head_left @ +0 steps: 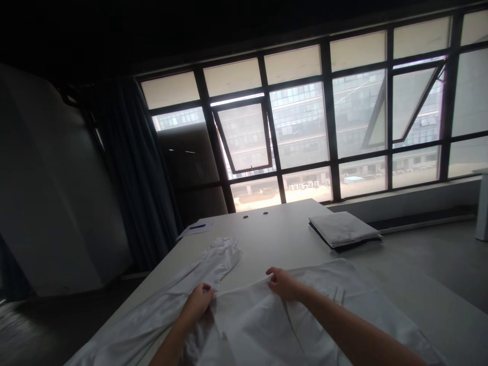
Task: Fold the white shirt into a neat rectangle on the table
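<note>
A white garment [259,320] lies spread on a pale table [274,234], one long sleeve [213,264] stretching to the far left. My left hand [199,301] pinches the cloth's upper edge near the base of that sleeve. My right hand [282,283] pinches the same edge a little further right, fingers curled onto the fabric. Both forearms reach in from the bottom of the view.
A folded stack of cloth, white over dark [343,230], sits at the table's far right. A sheet of paper with a blue pen [196,227] lies at the far left corner. Large windows [305,127] and a dark curtain [133,168] stand behind the table.
</note>
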A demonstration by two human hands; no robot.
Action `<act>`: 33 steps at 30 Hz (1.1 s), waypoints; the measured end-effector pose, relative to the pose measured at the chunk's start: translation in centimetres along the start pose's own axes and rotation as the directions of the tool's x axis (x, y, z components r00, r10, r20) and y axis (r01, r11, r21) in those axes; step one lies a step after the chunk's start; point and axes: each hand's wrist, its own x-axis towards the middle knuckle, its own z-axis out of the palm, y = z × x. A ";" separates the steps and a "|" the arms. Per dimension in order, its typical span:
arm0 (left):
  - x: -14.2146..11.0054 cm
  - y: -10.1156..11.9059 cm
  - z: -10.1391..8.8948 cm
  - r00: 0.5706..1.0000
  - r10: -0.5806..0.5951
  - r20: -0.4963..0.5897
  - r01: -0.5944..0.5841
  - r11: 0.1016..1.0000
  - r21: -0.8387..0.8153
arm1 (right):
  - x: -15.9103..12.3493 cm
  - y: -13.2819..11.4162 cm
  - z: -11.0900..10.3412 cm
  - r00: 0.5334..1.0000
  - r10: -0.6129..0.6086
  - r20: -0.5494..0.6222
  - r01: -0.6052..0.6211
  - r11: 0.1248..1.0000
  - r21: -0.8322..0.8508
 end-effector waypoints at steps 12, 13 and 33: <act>0.8 -0.3 0.9 0.996 0.010 -0.089 -0.017 0.997 -0.081 | 4.8 -0.4 3.2 0.996 0.072 -0.047 -0.065 0.990 0.122; 0.8 -0.3 0.9 0.995 0.011 -0.103 -0.017 0.998 -0.057 | 4.8 -0.3 3.4 0.997 0.056 -0.057 -0.051 0.994 0.094; -0.4 0.4 1.6 0.955 0.251 -0.160 -0.142 0.858 0.494 | 0.8 -1.3 5.2 0.991 -0.039 -0.131 -0.009 0.936 -0.351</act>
